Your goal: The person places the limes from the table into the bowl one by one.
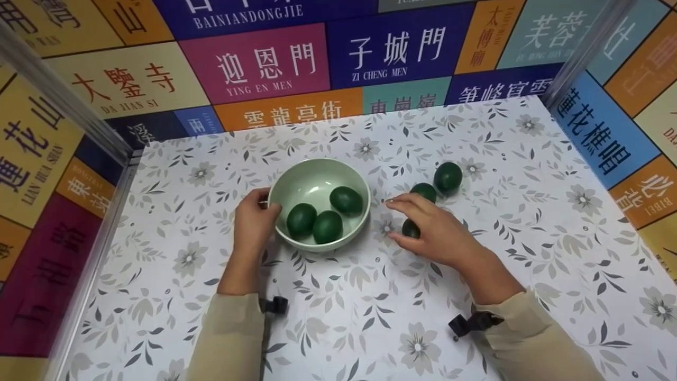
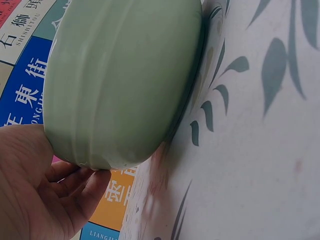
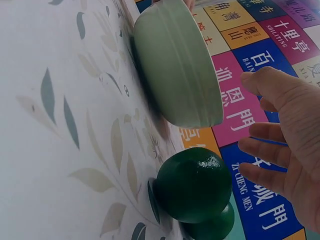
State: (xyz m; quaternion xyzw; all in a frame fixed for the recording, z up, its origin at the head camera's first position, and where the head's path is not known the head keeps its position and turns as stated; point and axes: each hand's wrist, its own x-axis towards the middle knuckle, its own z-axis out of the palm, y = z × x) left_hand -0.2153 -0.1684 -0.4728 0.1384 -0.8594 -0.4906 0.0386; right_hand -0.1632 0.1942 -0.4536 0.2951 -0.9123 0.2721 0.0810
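A pale green bowl [image 1: 320,170] holds three glossy, dark green egg-shaped fruits, one of them the fruit [image 1: 346,200] nearest its right wall. My left hand [image 1: 255,222] grips the bowl's left side, thumb at the rim and fingers along the outer wall; the left wrist view shows those fingers against the bowl's wall [image 2: 120,85]. Right of the bowl, my right hand [image 1: 439,233] is held over the table with thumb and fingers parted and nothing between them. A dark green fruit [image 1: 410,229] lies partly hidden behind that hand, and another fruit [image 1: 424,191] shows just beyond its fingers.
A third loose fruit [image 1: 448,178] lies farther back on the right. The table [image 1: 338,328] has a white leaf-and-flower covering. Colourful panels with writing [image 1: 264,63] stand along its back and both sides. Each wrist wears a black strap mount, such as the right mount [image 1: 476,323].
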